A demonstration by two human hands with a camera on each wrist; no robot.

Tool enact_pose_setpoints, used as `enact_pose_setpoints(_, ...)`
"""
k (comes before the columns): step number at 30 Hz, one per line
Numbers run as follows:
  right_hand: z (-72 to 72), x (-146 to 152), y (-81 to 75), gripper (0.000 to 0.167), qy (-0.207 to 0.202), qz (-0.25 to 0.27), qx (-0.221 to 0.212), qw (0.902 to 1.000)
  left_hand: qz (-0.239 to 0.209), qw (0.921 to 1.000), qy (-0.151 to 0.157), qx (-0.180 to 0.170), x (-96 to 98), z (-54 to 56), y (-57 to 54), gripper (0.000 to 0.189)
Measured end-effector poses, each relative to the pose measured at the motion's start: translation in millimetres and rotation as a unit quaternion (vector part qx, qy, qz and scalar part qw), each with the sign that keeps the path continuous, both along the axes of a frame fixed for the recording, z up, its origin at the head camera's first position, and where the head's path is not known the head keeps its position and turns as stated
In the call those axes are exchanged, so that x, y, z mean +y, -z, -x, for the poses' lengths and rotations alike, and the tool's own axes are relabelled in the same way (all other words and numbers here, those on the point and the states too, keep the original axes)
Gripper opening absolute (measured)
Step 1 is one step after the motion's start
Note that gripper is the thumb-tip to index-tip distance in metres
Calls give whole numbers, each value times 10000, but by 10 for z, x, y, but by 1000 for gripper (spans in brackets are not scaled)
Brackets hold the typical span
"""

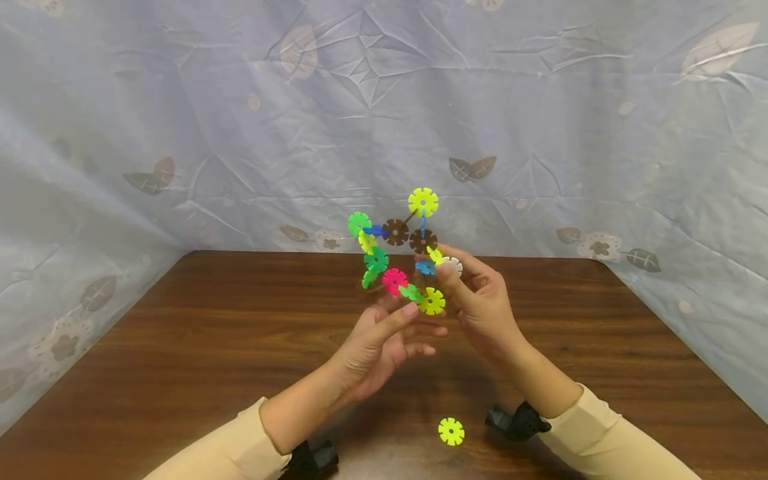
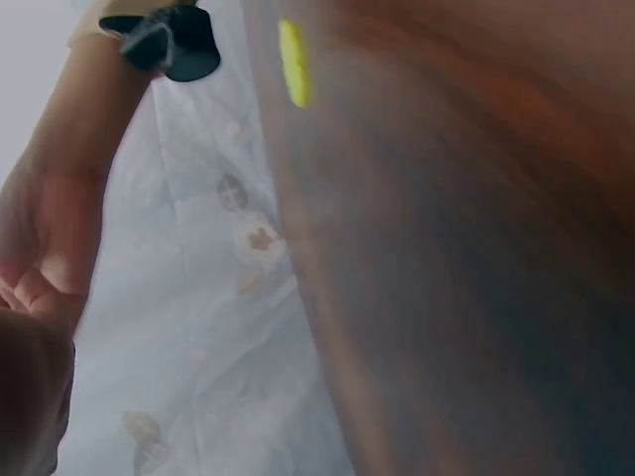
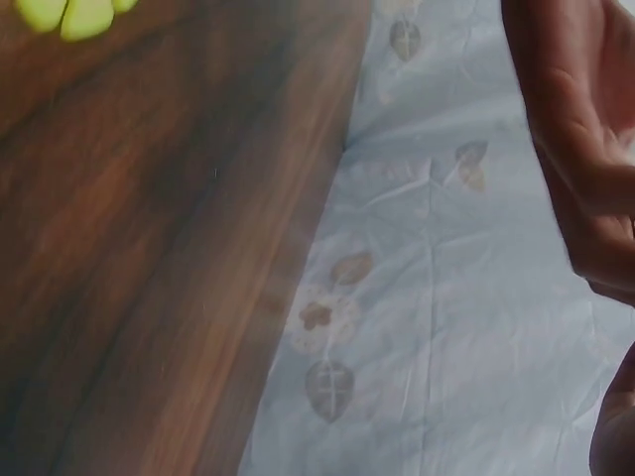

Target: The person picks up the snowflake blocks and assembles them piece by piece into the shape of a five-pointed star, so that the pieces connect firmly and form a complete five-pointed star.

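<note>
A ring of notched plastic snowflake discs, joined edge to edge, is held up above the table. It includes a pink disc (image 1: 395, 282), brown discs (image 1: 395, 232), several green and blue ones, and a yellow disc (image 1: 423, 202) at the top. My right hand (image 1: 489, 303) pinches the ring at a white disc (image 1: 451, 267) on its right side. Below the ring is my left hand (image 1: 381, 350), fingers spread and thumb tip at the lower green disc (image 1: 411, 293); whether it touches cannot be told. Both wrist views show the hands only partly, without the ring.
One loose yellow snowflake disc (image 1: 451, 432) lies on the dark wooden table (image 1: 240, 320) near the front, between the forearms. Black wrist devices (image 1: 519, 422) sit at both cuffs. A pale patterned curtain (image 1: 240, 133) hangs behind the table and along its sides.
</note>
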State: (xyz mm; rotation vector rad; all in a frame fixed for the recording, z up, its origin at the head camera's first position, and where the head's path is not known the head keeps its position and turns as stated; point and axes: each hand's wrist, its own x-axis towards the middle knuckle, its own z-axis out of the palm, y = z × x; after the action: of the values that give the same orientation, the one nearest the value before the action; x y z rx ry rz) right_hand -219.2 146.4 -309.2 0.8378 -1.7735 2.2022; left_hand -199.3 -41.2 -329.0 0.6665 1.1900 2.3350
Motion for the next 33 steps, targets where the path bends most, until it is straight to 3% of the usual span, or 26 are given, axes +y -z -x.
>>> enact_pose_setpoints(6, -52, -84, 20, 32, 113, 6, 52, 9999, -234, 9991, -318, 134, 19, -67, -88, 26)
enact_pose_setpoints(13, -64, -115, 34, 31, 128, 5, 134, 9998, -45, 9969, -779, 104, -12, -58, -153, 23)
enact_pose_setpoints(20, -44, -113, 45, 32, -12, -83, 205, 9998, 319, 9926, -1148, 238, -63, -41, -178, 44)
enact_pose_setpoints(27, -32, -108, 51, 31, 45, -202, 315, 9993, 465, 9873, -1443, 482, -93, -38, -182, 22)
enact_pose_setpoints(33, -25, -100, 69, 26, 209, -319, 347, 9987, 621, 9812, -1654, 773, -97, -13, -174, 21)
